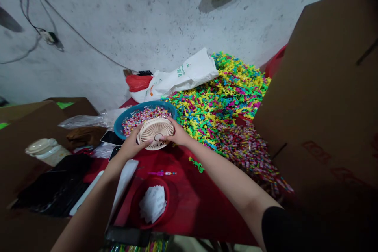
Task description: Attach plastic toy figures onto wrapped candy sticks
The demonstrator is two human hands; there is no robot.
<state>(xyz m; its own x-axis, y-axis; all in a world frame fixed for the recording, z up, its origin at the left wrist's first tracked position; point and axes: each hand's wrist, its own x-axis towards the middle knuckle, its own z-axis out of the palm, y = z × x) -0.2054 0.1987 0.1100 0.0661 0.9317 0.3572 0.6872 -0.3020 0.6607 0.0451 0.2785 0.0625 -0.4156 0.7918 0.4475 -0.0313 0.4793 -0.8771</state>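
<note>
Fingers [167, 138] curled on the rim, both sides | left hand [132, 144], right hand [177, 134] gripping a cream round fan [155, 134] | watch it: a slipping grip could drop it into the blue plastic basket [130, 117] of wrapped candies [144, 116] | fan sits right between the fingers, over the basket's edge

Cream slatted fan [155, 133], teal-blue basket [129, 116], red tabletop [201, 212], yellow-green-pink plastic heap [224, 94], grey-white speckled wall [147, 19]
</note>
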